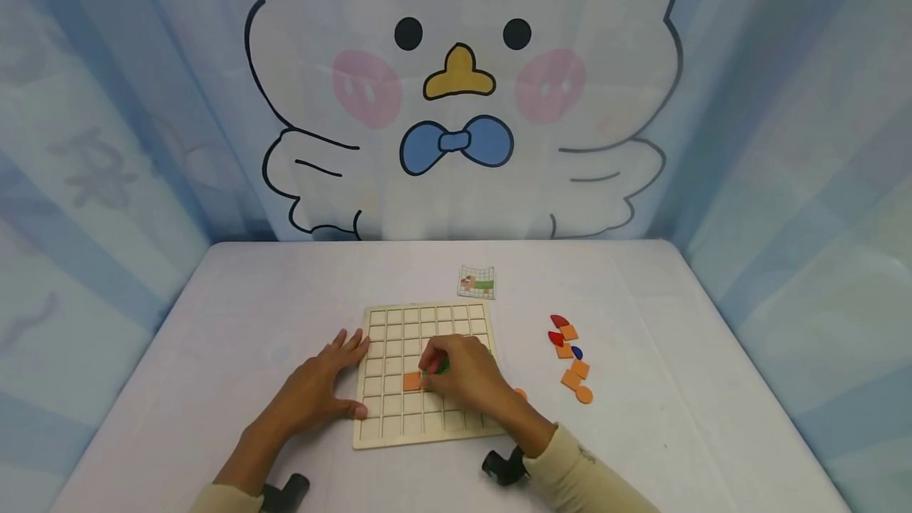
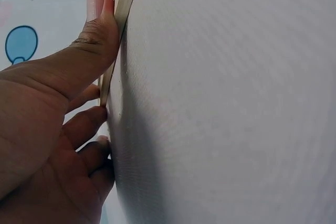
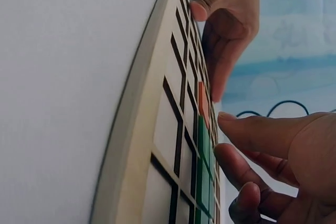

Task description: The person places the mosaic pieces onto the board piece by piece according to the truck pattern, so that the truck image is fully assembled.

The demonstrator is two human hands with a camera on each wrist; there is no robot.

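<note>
A pale wooden grid board (image 1: 378,432) lies on the table. Along its left edge my left hand (image 1: 317,393) rests with fingers spread, its thumb (image 2: 100,19) touching the board's side. Over the middle of the board is my right hand (image 1: 466,372), fingers bent and thumb near an orange square tile (image 1: 412,381) set in a cell. In the right wrist view, a gap shows between its thumb (image 3: 262,132) and fingers, with no piece visible there. Beside the orange tile, green tiles (image 3: 206,166) sit in a row; the right hand mostly covers them in the head view.
Right of the board lie loose pieces: several orange squares (image 1: 571,379), an orange disc (image 1: 584,395), two red pieces (image 1: 556,338) and a blue one (image 1: 577,352). Another orange piece (image 1: 521,393) is partly behind the right wrist. A picture card (image 1: 476,283) lies beyond the board.
</note>
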